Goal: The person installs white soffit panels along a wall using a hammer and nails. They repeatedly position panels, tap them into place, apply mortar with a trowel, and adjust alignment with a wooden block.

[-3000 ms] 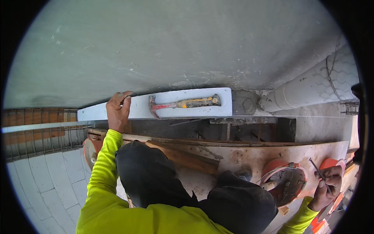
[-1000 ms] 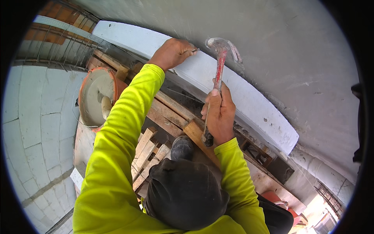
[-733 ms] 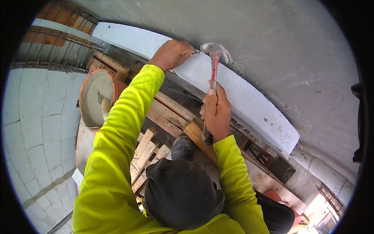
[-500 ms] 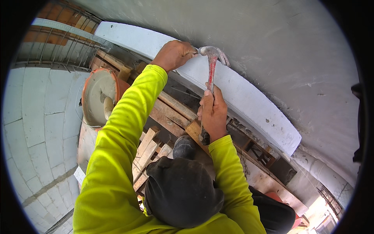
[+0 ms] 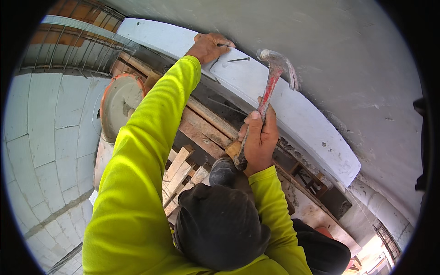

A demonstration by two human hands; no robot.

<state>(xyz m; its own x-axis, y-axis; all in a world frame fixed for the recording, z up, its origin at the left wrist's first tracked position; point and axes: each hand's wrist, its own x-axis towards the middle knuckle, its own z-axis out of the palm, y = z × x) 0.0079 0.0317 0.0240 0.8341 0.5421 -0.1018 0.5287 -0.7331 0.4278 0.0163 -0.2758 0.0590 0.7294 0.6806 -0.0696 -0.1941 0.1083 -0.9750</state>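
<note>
A long white block lies along the grey wall, its top face toward me. My left hand rests on it near a joint, fingers laid toward the wall-side edge and thumb slightly apart; nothing shows in its grasp. Just right of those fingers, a dark nail is at the block's top; whether its tip is embedded cannot be made out. My right hand is closed around the worn red and grey handle of a claw hammer. The hammer head is raised over the block's far edge, apart from the nail.
An orange-rimmed bucket of wet grey mortar stands at the left. Timber planks and cut wood pieces lie below the block. Wire mesh is at the far left, and a pale pipe runs at the right.
My left hand has loosened from beside the hammer head and settled on the block, leaving the nail exposed. The hammer has shifted right and tilted, away from my left fingers.
</note>
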